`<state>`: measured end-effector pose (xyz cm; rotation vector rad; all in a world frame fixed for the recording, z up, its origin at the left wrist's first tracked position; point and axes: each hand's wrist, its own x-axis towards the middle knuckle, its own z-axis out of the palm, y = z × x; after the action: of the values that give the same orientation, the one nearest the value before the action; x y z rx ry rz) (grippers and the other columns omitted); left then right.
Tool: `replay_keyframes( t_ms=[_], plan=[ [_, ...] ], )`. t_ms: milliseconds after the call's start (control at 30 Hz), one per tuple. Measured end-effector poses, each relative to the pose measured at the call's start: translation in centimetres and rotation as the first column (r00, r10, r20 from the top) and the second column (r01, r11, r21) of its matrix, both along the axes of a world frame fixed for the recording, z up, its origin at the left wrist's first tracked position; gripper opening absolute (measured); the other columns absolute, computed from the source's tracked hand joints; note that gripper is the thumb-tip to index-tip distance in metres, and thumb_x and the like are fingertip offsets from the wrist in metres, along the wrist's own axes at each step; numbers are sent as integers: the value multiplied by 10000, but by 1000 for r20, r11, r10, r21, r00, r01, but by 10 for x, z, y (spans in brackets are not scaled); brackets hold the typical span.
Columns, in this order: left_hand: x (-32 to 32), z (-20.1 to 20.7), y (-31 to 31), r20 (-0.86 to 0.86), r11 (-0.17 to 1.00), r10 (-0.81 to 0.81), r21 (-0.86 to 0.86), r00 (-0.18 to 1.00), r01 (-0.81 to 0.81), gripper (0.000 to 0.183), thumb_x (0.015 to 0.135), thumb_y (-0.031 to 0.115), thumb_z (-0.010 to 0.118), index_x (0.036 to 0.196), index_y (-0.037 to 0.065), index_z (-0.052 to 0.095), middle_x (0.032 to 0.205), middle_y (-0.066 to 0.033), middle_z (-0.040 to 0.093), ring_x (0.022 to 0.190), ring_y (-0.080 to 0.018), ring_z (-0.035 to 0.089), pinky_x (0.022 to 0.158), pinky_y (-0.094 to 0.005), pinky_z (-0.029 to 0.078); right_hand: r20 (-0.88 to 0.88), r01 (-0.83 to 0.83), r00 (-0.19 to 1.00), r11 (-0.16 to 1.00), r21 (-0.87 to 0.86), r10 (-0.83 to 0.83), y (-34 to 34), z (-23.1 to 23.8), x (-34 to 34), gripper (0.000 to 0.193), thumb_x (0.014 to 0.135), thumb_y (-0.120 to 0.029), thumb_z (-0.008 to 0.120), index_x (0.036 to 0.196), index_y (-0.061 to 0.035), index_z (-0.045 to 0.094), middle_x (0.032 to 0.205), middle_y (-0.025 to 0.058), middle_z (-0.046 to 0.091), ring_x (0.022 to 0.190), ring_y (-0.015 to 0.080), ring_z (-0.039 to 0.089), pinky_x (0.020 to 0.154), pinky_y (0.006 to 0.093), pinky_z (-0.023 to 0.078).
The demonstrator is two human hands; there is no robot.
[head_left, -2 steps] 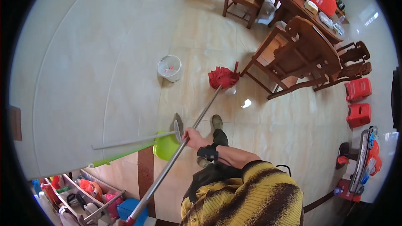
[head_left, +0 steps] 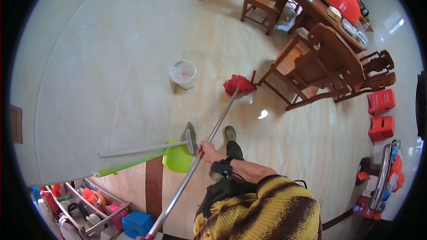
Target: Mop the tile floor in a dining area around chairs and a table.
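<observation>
My right hand (head_left: pixel 210 152) is closed around the metal pole of a mop (head_left: pixel 219 120), partway along its length. The mop's red cloth head (head_left: pixel 239 85) rests on the tiled floor, close to the leg of a wooden chair. At the lower edge only a sliver of my left hand (head_left: pixel 143 237) shows, at the pole's upper end by its pink grip. Left of my right hand lies a lime-green dustpan (head_left: pixel 177 160) with a long green handle. A grey-handled broom (head_left: pixel 147 149) lies across it, its head at the pan's edge.
A white bucket (head_left: pixel 183 74) stands left of the mop head. Wooden chairs (head_left: pixel 327 64) surround a table with a red dome-shaped cover (head_left: pixel 340 2). Red stools (head_left: pixel 381 128) line the right wall. A rack (head_left: pixel 71 202) of household items and a blue box (head_left: pixel 138 225) are at lower left.
The whole view has shifted slightly, so the floor things sit a little lower. The pole's upper end has moved a little to the right. Right hand's grip is unchanged.
</observation>
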<state>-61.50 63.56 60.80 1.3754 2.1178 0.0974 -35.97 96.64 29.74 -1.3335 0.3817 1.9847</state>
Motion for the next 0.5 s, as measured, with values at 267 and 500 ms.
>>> replay_keyframes(
  t_ms=[267, 500],
  plan=[
    [79, -120, 35, 35, 899, 42, -437, 999, -23, 381, 691, 418, 629, 709, 37, 620, 562, -144, 576, 507, -292, 571, 458, -391, 419, 361, -211, 919, 971, 112, 158, 72, -15, 56, 91, 704, -93, 484, 643, -34, 451, 533, 77, 442, 437, 194, 444, 401, 319, 371],
    [130, -162, 200, -182, 992, -1, 126, 983, 24, 160, 781, 295, 572, 893, 181, 576, 618, -84, 571, 548, -295, 559, 485, -393, 440, 364, -87, 927, 894, 440, -88, 247, -21, 101, 123, 742, -101, 458, 634, -43, 449, 507, 61, 432, 432, 173, 430, 416, 304, 379]
  ],
)
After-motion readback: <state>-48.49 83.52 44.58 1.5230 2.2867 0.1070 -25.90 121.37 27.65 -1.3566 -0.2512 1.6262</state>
